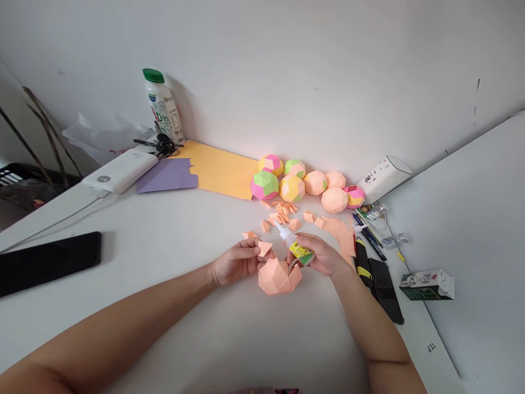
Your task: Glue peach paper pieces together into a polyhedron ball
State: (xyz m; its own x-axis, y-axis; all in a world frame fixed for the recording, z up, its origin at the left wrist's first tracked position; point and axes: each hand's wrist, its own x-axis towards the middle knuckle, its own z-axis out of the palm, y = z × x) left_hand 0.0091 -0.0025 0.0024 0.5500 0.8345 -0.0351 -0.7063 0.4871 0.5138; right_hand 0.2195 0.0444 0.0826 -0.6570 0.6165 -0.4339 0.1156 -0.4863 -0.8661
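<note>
My left hand [235, 262] pinches a small peach folded paper triangle [264, 247] just above a half-built peach paper ball [279, 276] that rests on the white table [172, 306]. My right hand [324, 256] grips a small glue bottle [296, 244] with a yellow-green label, its white nozzle tilted up and to the left toward the triangle. Several loose peach folded pieces [283, 210] lie just beyond my hands.
Several finished paper balls [305, 186] line the wall, beside orange [221, 169] and purple paper sheets [168, 175]. A power bank [118, 171], keys, a drink bottle [163, 106], a black phone [47, 261], pens [369, 235], a white box [383, 178] and a small carton [426, 285] lie around.
</note>
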